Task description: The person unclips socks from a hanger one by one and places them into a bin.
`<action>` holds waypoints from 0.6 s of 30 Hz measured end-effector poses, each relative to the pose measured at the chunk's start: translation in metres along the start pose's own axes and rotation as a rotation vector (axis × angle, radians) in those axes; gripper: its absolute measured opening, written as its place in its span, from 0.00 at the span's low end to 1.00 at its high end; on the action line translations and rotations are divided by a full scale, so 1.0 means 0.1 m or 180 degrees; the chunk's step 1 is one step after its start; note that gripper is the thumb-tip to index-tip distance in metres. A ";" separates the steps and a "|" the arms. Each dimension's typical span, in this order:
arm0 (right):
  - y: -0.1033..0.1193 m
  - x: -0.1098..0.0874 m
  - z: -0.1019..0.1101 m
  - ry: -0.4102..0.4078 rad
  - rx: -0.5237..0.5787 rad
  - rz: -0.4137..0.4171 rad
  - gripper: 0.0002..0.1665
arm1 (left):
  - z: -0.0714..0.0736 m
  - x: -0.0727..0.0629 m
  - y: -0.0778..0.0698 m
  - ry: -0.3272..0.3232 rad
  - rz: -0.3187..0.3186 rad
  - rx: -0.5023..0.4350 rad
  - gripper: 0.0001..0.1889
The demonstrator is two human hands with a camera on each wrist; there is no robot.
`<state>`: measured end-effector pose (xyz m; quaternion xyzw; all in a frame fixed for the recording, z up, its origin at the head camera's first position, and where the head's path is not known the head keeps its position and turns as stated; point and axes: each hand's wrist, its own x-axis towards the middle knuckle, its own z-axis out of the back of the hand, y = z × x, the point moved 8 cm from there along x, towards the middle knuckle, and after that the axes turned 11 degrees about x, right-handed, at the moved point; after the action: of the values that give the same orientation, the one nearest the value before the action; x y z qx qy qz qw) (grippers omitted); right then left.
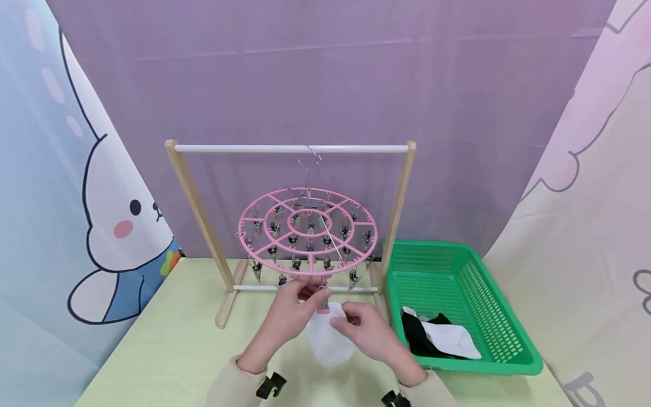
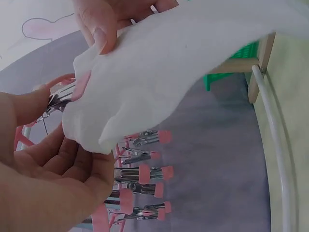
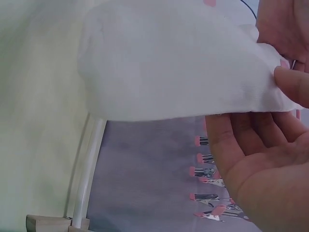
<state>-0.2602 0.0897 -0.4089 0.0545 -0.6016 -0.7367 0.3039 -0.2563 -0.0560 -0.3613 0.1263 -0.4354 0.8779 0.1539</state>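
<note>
A white sock hangs from the front edge of the round pink clip hanger. My left hand pinches a metal clip with pink tips, and one tip lies over the sock's upper edge. My right hand pinches the sock near its top, thumb on the near face and fingers behind. In the left wrist view the right hand's thumb presses on the sock close to the clip.
The hanger hangs by hooks from the white bar of a wooden rack. Several other clips dangle beneath it. At the right stands a green basket with black socks and a white sock in it.
</note>
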 end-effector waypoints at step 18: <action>0.01 -0.02 -0.09 -0.0101 -0.0205 -0.0028 0.17 | 0.03 -0.01 -0.01 -0.0161 -0.0022 -0.0079 0.03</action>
<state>-0.2540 0.0832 -0.4110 0.0356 -0.5820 -0.7579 0.2926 -0.2541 -0.0577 -0.3592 0.1481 -0.4496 0.8685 0.1474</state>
